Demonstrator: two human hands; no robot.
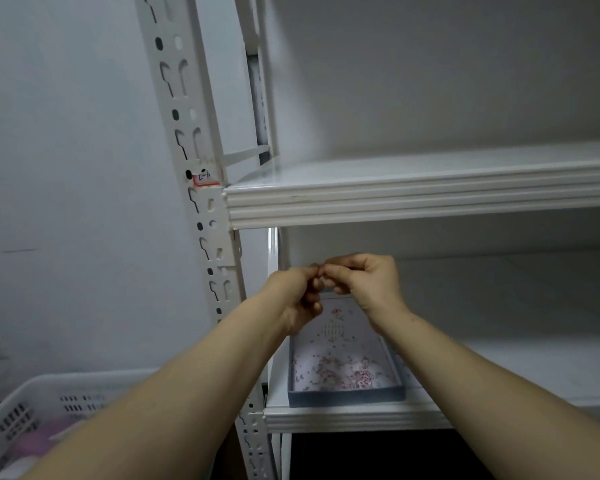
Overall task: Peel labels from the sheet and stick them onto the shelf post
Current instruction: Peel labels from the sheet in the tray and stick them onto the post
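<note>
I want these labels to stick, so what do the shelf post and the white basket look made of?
Shelf post: probably steel painted white, smooth satin; thin folded section with punched keyhole slots. Basket: probably moulded white plastic; slotted walls and a thick rounded rim.

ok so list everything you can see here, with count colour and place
shelf post: 1, white, left of centre
upper shelf: 1, white, right of the post
lower shelf: 1, white, beneath it
label: 1, white with red border, on the post by the upper shelf's corner
shallow box: 1, blue-grey, floral lining, lower shelf's left end
basket: 1, white plastic, bottom left
left hand: 1, fingertips meeting the right's above the box
right hand: 1, likewise; anything pinched is too small to see
</note>
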